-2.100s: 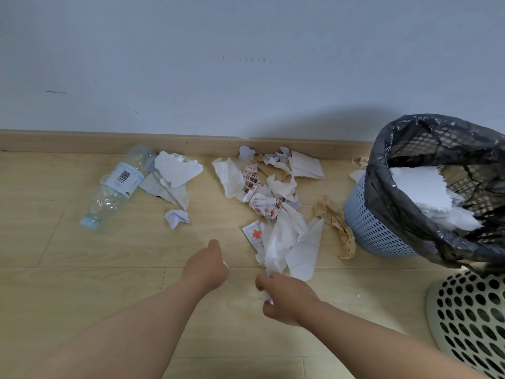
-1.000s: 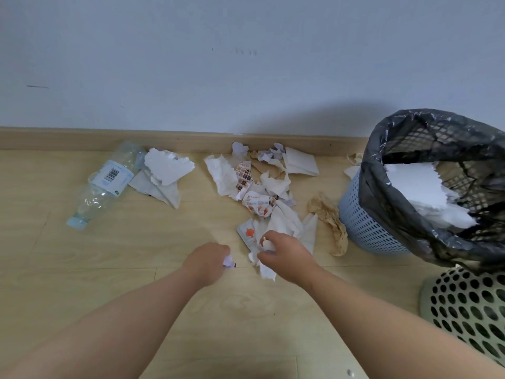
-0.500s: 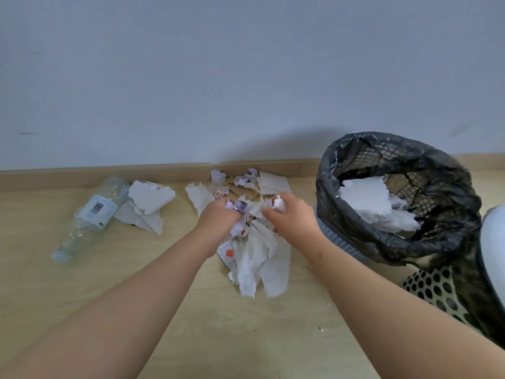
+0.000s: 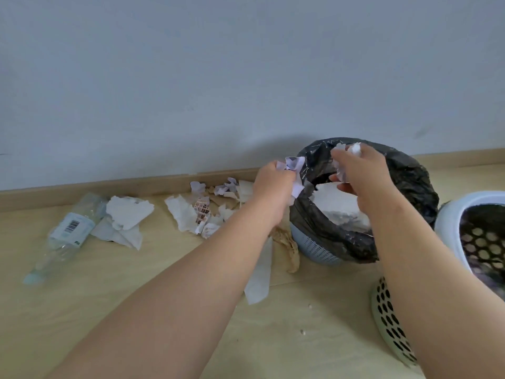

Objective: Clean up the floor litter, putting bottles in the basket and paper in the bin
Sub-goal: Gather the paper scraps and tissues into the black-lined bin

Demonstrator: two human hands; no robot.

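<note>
My left hand (image 4: 273, 184) grips crumpled white and lilac paper (image 4: 295, 166) at the left rim of the bin. My right hand (image 4: 360, 170) holds crumpled white paper (image 4: 355, 149) right over the bin's opening. The bin (image 4: 314, 250) is pale blue with a black liner (image 4: 410, 176) and has white paper (image 4: 336, 206) inside. A long white sheet (image 4: 259, 280) shows under my left forearm; whether it hangs or lies on the floor I cannot tell. A clear plastic bottle (image 4: 68, 233) lies on the floor at far left. The perforated basket (image 4: 388, 321) stands at lower right.
Scraps of torn paper (image 4: 191, 214) lie along the skirting board, with a white piece (image 4: 128, 212) next to the bottle and a brown crumpled piece (image 4: 287, 247) against the bin. A white perforated container (image 4: 448, 222) stands right of the bin. Tiny crumbs dot the wooden floor.
Both hands gathered paper from the floor pile, lifted it and carried it right. They are now at the bin's mouth instead of above the pile.
</note>
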